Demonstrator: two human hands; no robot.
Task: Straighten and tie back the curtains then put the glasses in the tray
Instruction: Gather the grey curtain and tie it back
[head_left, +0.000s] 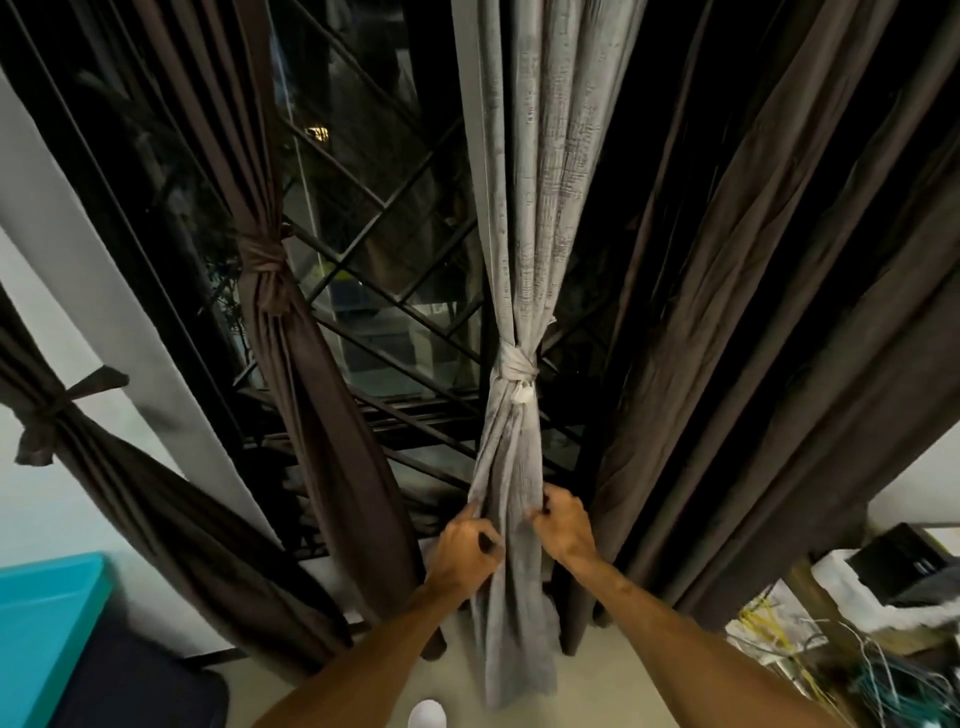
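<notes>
Head view: at left, two tied brown curtains (291, 332) hang knotted back. In the centre, the left hand (462, 551) pinches the left edge of the grey curtain (511, 291) below its tie (514, 366), and the right hand (563, 525) grips the right edge. The cloth looks light and limp, best held by its folds. Further right, a loose brown curtain (753, 364) hangs untied.

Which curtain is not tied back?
The dark brown curtain on the right. It hangs loose; the grey curtain, the brown curtain beside it and the far-left brown curtain are each tied.
</notes>
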